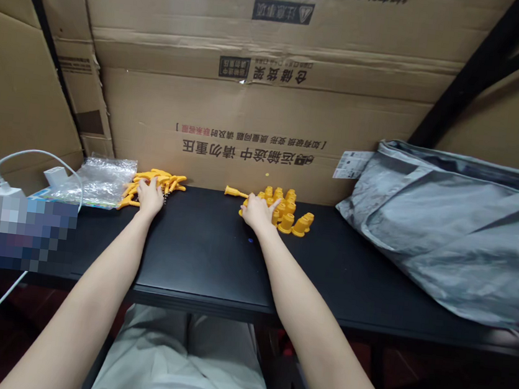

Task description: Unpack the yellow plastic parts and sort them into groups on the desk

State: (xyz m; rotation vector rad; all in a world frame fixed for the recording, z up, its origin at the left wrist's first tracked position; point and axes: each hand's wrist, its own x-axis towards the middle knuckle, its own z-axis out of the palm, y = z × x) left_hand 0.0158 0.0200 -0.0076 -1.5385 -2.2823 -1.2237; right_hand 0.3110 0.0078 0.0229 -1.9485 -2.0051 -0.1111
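My left hand lies on a heap of orange curved plastic pieces at the back left of the table. Its fingers are apart, and what lies beneath them is partly hidden. Near the back middle, my right hand is closed, its fingers bent at the thin end of a yellow plastic piece with a ridged, handle-like end. That ridged end points left. Right beside this hand stand several yellow cup-shaped plastic pieces with flared rims, some partly covered by the hand.
Crumpled clear plastic wrap lies left of the orange heap. A white charger with a cable stands at the left. A large grey bag rests on the right of the black table. A cardboard wall closes the back.
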